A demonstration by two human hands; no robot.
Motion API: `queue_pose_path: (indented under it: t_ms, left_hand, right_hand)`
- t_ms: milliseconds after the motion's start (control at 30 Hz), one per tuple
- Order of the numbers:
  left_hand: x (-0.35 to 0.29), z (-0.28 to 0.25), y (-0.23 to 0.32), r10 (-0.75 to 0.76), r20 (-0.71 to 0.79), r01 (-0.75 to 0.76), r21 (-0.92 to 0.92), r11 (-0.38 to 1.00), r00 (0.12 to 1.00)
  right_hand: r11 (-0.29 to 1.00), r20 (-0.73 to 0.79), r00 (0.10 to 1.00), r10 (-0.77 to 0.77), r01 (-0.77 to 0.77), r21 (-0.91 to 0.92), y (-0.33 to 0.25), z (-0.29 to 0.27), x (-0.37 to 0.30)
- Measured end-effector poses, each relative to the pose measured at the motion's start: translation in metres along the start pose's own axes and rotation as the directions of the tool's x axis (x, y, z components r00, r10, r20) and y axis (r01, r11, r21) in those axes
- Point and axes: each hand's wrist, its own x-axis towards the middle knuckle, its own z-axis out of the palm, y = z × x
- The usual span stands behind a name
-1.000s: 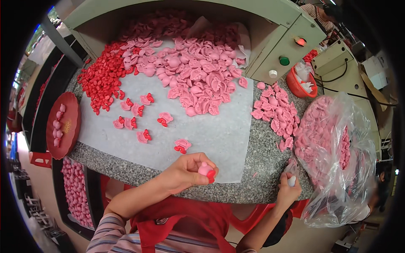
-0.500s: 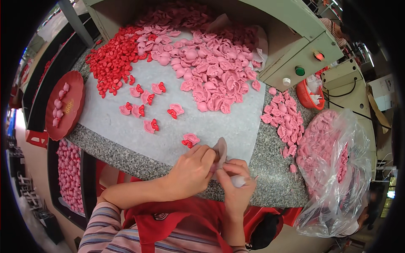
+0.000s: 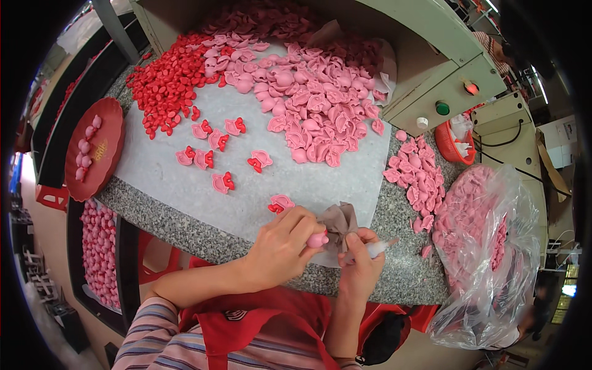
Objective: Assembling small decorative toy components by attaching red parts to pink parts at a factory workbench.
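Between the fingertips of my left hand [image 3: 280,243] is a small rounded pink piece [image 3: 317,239], with a bit of red at its upper edge. My right hand [image 3: 361,262] is closed on a crumpled grey cloth [image 3: 340,223] and a small white bottle with a thin nozzle [image 3: 377,248]. The cloth stands up between the two hands, close to the pink piece. Just beyond my left hand, a pink shell-shaped piece with a red bow-like part [image 3: 281,203] lies on the white sheet [image 3: 203,114]. Several similar joined pieces [image 3: 223,182] lie farther left.
Heaps of red pieces [image 3: 169,80] and pink shells [image 3: 327,105] spread under a metal housing [image 3: 444,92] with knobs. A red plate [image 3: 98,163] with pink pieces sits left. Loose pink pieces [image 3: 416,172], a red basket [image 3: 447,145] and a filled plastic bag [image 3: 481,246] are right.
My hands have moved slightly apart, the right one going right with the bottle. The cloth has opened out and leaned right, and the pink piece in my left fingers now shows.
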Motion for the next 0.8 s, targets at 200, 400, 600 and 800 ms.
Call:
queue_pose_path:
  t_ms: [200, 400, 600, 800]
  left_hand:
    - [0.014, -0.001, -0.019, -0.402, 0.724, 0.609, -0.689, -0.392, 0.561]
    - [0.019, 0.001, -0.004, -0.417, 0.773, 0.459, -0.625, -0.632, 0.478]
    - [0.018, 0.017, 0.002, -0.453, 0.711, 0.415, -0.691, -0.592, 0.538]
    - [0.016, 0.012, -0.001, -0.439, 0.771, 0.485, -0.633, -0.603, 0.461]
  right_hand:
    - [0.983, 0.002, 0.998, -0.064, 0.063, 0.172, 0.001, -0.006, -0.008]
    - [0.974, -0.042, 0.976, -0.213, 0.215, 0.066, 0.011, 0.004, -0.02]
    - [0.628, 0.279, 0.758, -0.59, 0.647, -0.432, 0.016, 0.026, -0.015]
    - [0.718, 0.117, 0.835, -0.537, 0.526, -0.456, 0.005, 0.019, 0.001]
